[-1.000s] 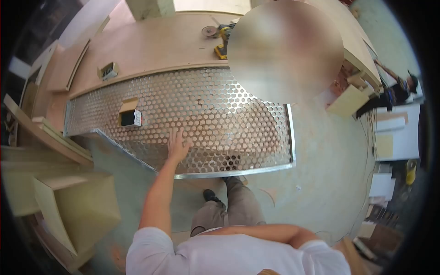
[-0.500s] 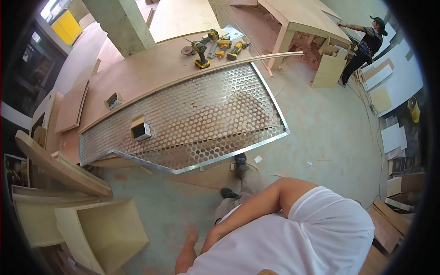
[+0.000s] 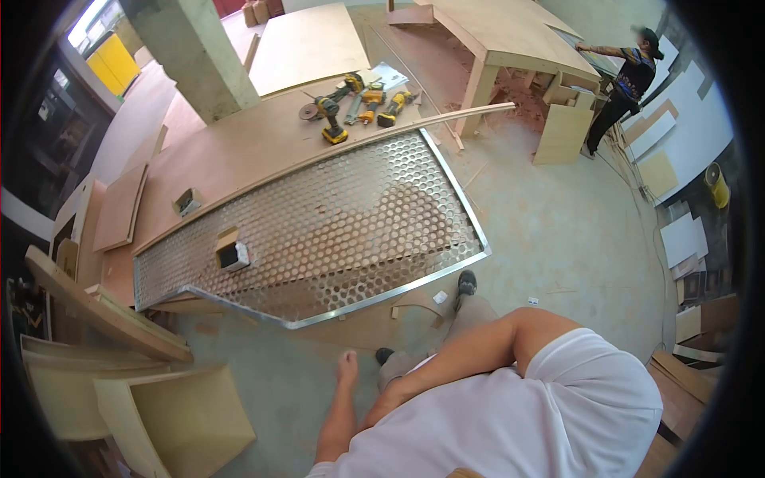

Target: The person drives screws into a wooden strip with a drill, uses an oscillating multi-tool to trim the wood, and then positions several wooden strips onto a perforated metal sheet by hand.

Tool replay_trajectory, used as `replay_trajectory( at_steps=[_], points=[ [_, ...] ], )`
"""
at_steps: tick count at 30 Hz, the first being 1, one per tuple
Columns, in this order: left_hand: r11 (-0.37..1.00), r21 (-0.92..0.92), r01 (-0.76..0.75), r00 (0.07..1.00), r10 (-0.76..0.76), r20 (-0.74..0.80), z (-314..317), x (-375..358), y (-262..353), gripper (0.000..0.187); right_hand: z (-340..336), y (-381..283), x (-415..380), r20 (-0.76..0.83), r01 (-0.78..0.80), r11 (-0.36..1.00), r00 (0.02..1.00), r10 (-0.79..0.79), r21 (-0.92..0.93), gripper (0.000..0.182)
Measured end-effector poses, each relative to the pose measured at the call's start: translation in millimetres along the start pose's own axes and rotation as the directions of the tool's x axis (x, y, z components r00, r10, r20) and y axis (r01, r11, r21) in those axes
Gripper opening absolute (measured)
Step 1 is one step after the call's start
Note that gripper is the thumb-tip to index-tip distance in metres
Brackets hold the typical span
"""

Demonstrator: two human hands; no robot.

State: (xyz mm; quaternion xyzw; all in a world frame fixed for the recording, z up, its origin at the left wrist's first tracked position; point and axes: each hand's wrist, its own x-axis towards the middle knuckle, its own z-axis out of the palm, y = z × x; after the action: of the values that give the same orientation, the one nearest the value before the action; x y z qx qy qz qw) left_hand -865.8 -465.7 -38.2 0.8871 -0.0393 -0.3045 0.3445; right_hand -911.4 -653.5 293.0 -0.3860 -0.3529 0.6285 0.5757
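My left hand (image 3: 347, 366) hangs over the floor below the near edge of a perforated metal panel (image 3: 343, 215). Its fingers look curled in, and nothing shows in them. Across my front runs my right forearm, ending with my right hand (image 3: 380, 408) close against the left forearm; its fingers are hidden. The metal-framed panel, full of round holes, lies on the wooden workbench (image 3: 207, 167), away from both hands. An open small box (image 3: 233, 253) with dark contents rests on the panel.
Cordless drill (image 3: 330, 119), angle grinder (image 3: 311, 110) and other yellow power tools lie on the bench. A wooden strip (image 3: 470, 114) juts past its end. Open wooden box (image 3: 183, 414) and curved boards (image 3: 103, 303) stand at left. A person (image 3: 633, 76) stands by the far table (image 3: 510, 36).
My left hand has risen slightly and moved right, nearer the panel's edge. My feet have shifted to the right, and the view has tilted a little. The panel and tools stay in place.
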Motion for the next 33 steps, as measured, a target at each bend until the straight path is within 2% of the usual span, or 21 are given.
replay_trajectory(
  at_steps=[2, 3, 4, 5, 6, 7, 9, 11, 12, 13, 14, 15, 16, 17, 19, 22, 25, 26, 30, 33],
  points=[
    [0.975, -0.062, -0.211, 0.972, 0.203, -0.116, 5.4, 40.5, 95.2, 0.037, -8.9, 9.3, -60.1, -0.143, 0.035, 0.999, 0.989, -0.035, -0.004, 0.033],
    [0.976, 0.062, -0.208, 0.973, 0.213, -0.087, 8.9, 70.3, 145.7, 0.032, -13.3, 18.5, -98.9, -0.266, 0.057, 0.998, 0.962, -0.061, -0.023, 0.034],
    [0.951, 0.082, -0.298, 0.937, 0.308, -0.163, 20.6, 96.8, 200.0, 0.032, -18.4, 34.1, -141.9, -0.449, 0.097, 0.992, 0.885, -0.122, -0.079, 0.034],
    [0.904, 0.084, -0.419, 0.894, 0.426, -0.135, 34.5, 140.1, 244.1, 0.031, -23.0, 56.7, -186.8, -0.632, 0.146, 0.977, 0.745, -0.213, -0.156, 0.028],
    [0.869, 0.055, -0.491, 0.86, 0.494, -0.131, 50.3, 176.5, 296.8, 0.029, -28.5, 80.2, -232.1, -0.772, 0.171, 0.956, 0.565, -0.293, -0.238, 0.022],
    [0.845, 0.101, -0.526, 0.834, 0.535, -0.137, 66.1, 209.6, 354.6, 0.029, -33.6, 86.8, -282.8, -0.837, 0.142, 0.976, 0.503, -0.216, -0.167, 0.022],
    [0.749, 0.134, -0.649, 0.737, 0.662, -0.138, 108.4, 302.5, 444.8, 0.034, -49.2, 94.2, -393.1, -0.922, 0.092, 0.996, 0.384, -0.053, -0.019, 0.022],
    [0.707, 0.328, -0.626, 0.675, 0.702, -0.225, 142.1, 381.4, 541.7, 0.039, -75.3, 138.4, -488.1, -0.965, 0.246, 0.963, 0.202, -0.165, -0.113, 0.02],
    [0.697, 0.327, -0.638, 0.656, 0.715, -0.243, 156.9, 424.3, 586.6, 0.043, -84.8, 162.0, -527.0, -0.974, 0.336, 0.929, 0.107, -0.201, -0.155, 0.019],
    [0.686, 0.329, -0.649, 0.641, 0.726, -0.249, 170.7, 467.5, 624.1, 0.047, -88.1, 182.3, -567.0, -0.995, 0.381, 0.923, 0.061, -0.074, -0.045, 0.017],
    [0.719, 0.426, -0.549, 0.694, 0.676, -0.247, 185.8, 511.7, 656.4, 0.056, -89.3, 203.9, -612.3, -0.998, 0.417, 0.907, 0.018, 0.059, 0.061, 0.016],
    [0.665, 0.494, -0.56, 0.66, 0.719, -0.218, 194.7, 555.4, 685.0, 0.063, -88.5, 226.8, -649.8, -0.989, 0.461, 0.882, -0.061, 0.138, 0.095, 0.015],
    [0.621, 0.596, -0.509, 0.648, 0.732, -0.209, 203.5, 600.8, 701.7, 0.066, -84.1, 252.3, -679.8, -0.965, 0.508, 0.852, -0.137, 0.224, 0.126, 0.015],
    [0.567, 0.689, -0.451, 0.64, 0.744, -0.194, 211.8, 638.2, 710.0, 0.068, -78.2, 284.5, -708.2, -0.941, 0.528, 0.834, -0.171, 0.292, 0.162, 0.014],
    [0.605, 0.741, -0.292, 0.874, 0.484, -0.05, 214.7, 663.0, 751.2, 0.072, -61.6, 334.8, -740.9, -0.887, 0.577, 0.781, -0.198, 0.417, 0.238, 0.014],
    [0.536, 0.834, -0.129, 0.944, 0.324, -0.062, 226.6, 689.5, 769.0, 0.076, -48.8, 369.6, -772.9, -0.805, 0.615, 0.713, -0.205, 0.557, 0.337, 0.013],
    [0.505, 0.863, -0.036, 0.968, 0.23, -0.095, 227.3, 707.9, 772.2, 0.077, -60.6, 379.3, -789.6, -0.836, 0.613, 0.71, -0.14, 0.53, 0.348, 0.013],
    [0.421, 0.905, -0.065, 0.972, 0.232, -0.039, 222.9, 713.4, 774.5, 0.073, -71.0, 379.4, -796.1, -0.857, 0.578, 0.745, -0.144, 0.494, 0.333, 0.014],
    [0.469, 0.868, -0.166, 0.943, 0.333, 0.0, 203.1, 675.0, 808.9, 0.068, -148.1, 336.8, -820.1, -0.937, 0.426, 0.873, -0.138, 0.321, 0.236, 0.017],
    [0.697, 0.629, -0.344, 0.916, 0.396, 0.061, 199.7, 622.1, 798.9, 0.071, -225.7, 292.3, -830.1, -0.965, 0.346, 0.938, -0.246, 0.093, 0.002, 0.022]
  ],
)
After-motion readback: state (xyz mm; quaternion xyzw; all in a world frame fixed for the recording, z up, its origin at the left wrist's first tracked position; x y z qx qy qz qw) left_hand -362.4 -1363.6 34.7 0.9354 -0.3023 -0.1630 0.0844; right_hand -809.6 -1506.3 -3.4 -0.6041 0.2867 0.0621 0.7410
